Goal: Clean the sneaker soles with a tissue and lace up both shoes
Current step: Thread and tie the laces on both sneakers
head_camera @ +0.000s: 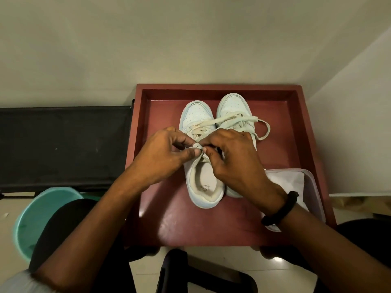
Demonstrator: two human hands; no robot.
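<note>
While both hands meet over the throat of one sneaker, the pair stands side by side, toes pointing away from the person, on a red bench (215,88) with a raised rim. The left hand (160,153) and the right hand (234,163) each pinch part of the cream lace (197,147) of the nearer sneaker (204,185), which lies on the person's left of the pair. The fingers (193,153) of both hands are curled, and thumb and forefinger of each are closed on the lace just above the tongue, the two pinches almost touching. The crossed lacing of this shoe shows beyond the knuckles, and its insole carries a printed mark too small to read.

The second sneaker (234,104) touches the first along its inner side and sits slightly farther forward. Its heel is hidden under the right hand, and a loose lace loop (265,132) trails off it onto the bench toward the right. A black wristband (279,210) circles the right wrist.

Beneath the right forearm, in the near right corner of the bench, lies a pale translucent container (312,187) holding a white tissue (283,180). To the left of the bench are a black flat surface (63,144) and, nearer the person on the floor, a teal bucket (31,218).
</note>
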